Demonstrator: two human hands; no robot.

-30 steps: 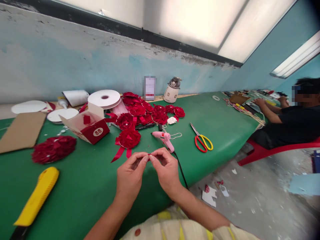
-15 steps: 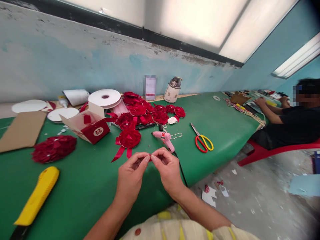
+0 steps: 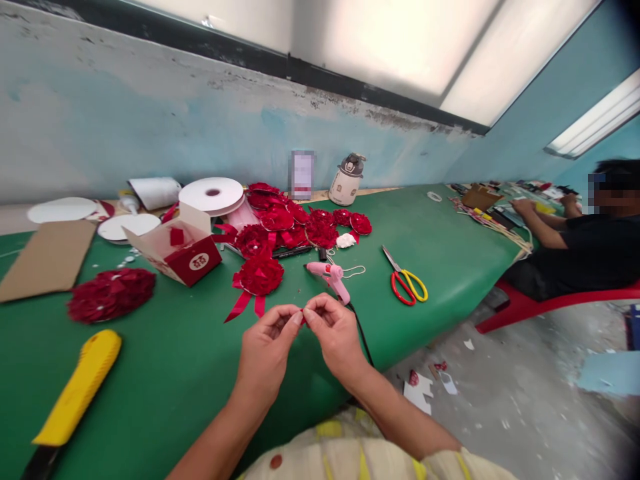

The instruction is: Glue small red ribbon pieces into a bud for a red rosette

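Pinched between the fingertips of both hands is a small piece of red ribbon (image 3: 303,318), mostly hidden by the fingers. My left hand (image 3: 266,347) grips its left end with thumb and forefinger. On the other side my right hand (image 3: 336,337) pinches it the same way, the two sets of fingertips nearly touching. Just beyond them lie a pink glue gun (image 3: 327,271) and a red fabric flower (image 3: 261,274) with ribbon tails. Scissors (image 3: 401,283) with red and yellow handles rest to the right.
The green table (image 3: 165,387) carries a red-and-white box (image 3: 197,260), a yellow utility knife (image 3: 77,390), a dark red flower (image 3: 111,295), cardboard (image 3: 47,260) and a white spool (image 3: 200,189). A bottle (image 3: 345,183) stands by the wall. Another person (image 3: 595,240) sits at the far right.
Both hands keep their pinch on the red ribbon, with a slightly larger bit of it showing between the fingertips. The whole view has shifted very slightly.
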